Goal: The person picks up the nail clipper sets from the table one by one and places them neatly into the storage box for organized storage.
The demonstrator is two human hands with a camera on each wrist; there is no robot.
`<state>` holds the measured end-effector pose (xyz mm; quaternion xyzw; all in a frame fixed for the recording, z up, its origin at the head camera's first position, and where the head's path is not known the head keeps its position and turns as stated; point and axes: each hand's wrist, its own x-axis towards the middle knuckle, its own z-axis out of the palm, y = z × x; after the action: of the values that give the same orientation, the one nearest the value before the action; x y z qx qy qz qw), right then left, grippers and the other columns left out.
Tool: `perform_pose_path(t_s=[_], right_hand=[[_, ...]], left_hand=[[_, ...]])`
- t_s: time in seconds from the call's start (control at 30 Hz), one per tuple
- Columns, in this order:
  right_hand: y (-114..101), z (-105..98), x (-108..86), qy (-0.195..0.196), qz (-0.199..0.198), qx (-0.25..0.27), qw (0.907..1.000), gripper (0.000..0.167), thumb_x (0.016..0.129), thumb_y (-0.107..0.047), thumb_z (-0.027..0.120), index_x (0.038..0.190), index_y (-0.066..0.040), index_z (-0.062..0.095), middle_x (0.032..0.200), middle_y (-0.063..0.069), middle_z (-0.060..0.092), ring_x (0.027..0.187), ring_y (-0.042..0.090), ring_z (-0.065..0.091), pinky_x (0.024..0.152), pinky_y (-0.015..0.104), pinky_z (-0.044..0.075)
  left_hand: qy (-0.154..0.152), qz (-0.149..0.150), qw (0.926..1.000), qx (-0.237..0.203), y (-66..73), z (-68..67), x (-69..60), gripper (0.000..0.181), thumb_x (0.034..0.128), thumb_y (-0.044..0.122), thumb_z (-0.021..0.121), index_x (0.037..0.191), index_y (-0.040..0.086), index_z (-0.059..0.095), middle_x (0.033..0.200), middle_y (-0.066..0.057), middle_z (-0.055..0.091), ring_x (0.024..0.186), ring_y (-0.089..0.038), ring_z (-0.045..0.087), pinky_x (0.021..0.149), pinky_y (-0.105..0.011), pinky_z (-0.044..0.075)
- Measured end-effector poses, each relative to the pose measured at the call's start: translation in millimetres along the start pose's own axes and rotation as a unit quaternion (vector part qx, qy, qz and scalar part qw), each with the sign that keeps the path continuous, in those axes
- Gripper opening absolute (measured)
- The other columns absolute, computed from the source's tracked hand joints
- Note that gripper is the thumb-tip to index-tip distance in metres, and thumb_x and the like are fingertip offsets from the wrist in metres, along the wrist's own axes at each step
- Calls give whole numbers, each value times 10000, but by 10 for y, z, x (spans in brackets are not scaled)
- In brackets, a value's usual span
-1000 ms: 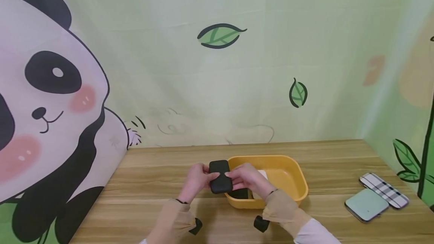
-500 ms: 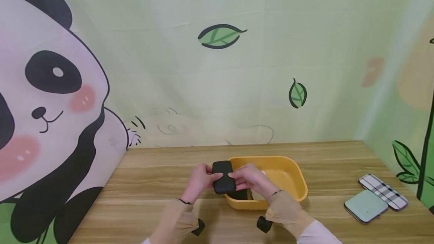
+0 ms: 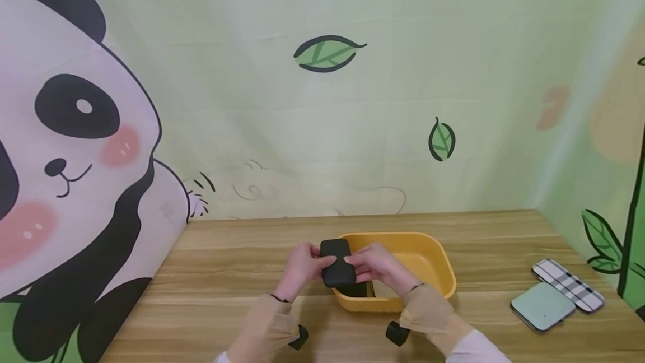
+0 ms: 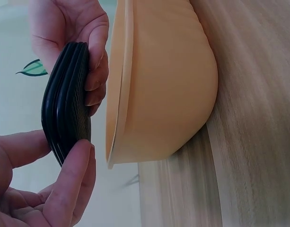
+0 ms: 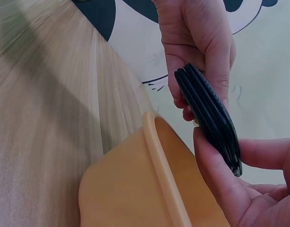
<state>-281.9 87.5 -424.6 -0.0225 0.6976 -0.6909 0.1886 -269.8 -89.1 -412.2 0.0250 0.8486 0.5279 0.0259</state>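
A black wallet with rounded corners is held up over the left end of the yellow bin. My left hand pinches its left side, thumb on the near face. On the opposite side my right hand grips it between thumb and fingers. Seen edge-on in the left wrist view, the wallet looks folded, with several layers pressed together and a textured outer face. The right wrist view shows the wallet tilted, fingers of both hands at its ends.
Inside the bin, a dark item and a pale item lie partly hidden by the hands. To the right on the wooden table lie a pale green flat case and a black-and-white plaid case, touching. A patterned cloth backdrop stands behind.
Both hands have drifted slightly to the right together with the wallet, keeping the same hold. The bin and the two cases stay put.
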Motion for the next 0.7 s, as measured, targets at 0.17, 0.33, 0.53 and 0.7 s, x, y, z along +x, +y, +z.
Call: perform_pose_path(t_s=[0.17,0.33,0.53,0.7], right_hand=[[8,-50,-5,-56,-15,-28,10000,320,841,-64,606,1047,174,549,742,159,625,631,213,617,610,345,512],[14,-78,-11,-51,1,-6,10000,326,846,-61,602,1058,179,541,798,192,630,668,234,625,635,363,509],[14,-143,-23,38,3,-21,10000,345,851,-62,599,1074,189,522,778,171,628,654,221,617,629,357,510],[19,-202,-28,64,-18,62,10000,346,854,-41,586,1079,208,501,758,157,626,645,206,613,618,353,511]], left_hand=[[-124,-48,9996,-268,4,12,14,273,795,92,694,914,-85,523,728,-120,552,553,-180,578,553,-372,511],[-204,-14,9990,-400,-9,27,20,276,818,102,671,948,-100,537,726,-120,561,557,-185,581,547,-372,511],[-130,99,9990,-417,-1,46,27,263,913,170,547,914,-92,558,664,-137,555,511,-187,556,525,-381,509],[-69,112,9993,-349,3,53,42,237,926,134,514,899,-99,547,667,-157,553,496,-182,546,509,-365,507]])
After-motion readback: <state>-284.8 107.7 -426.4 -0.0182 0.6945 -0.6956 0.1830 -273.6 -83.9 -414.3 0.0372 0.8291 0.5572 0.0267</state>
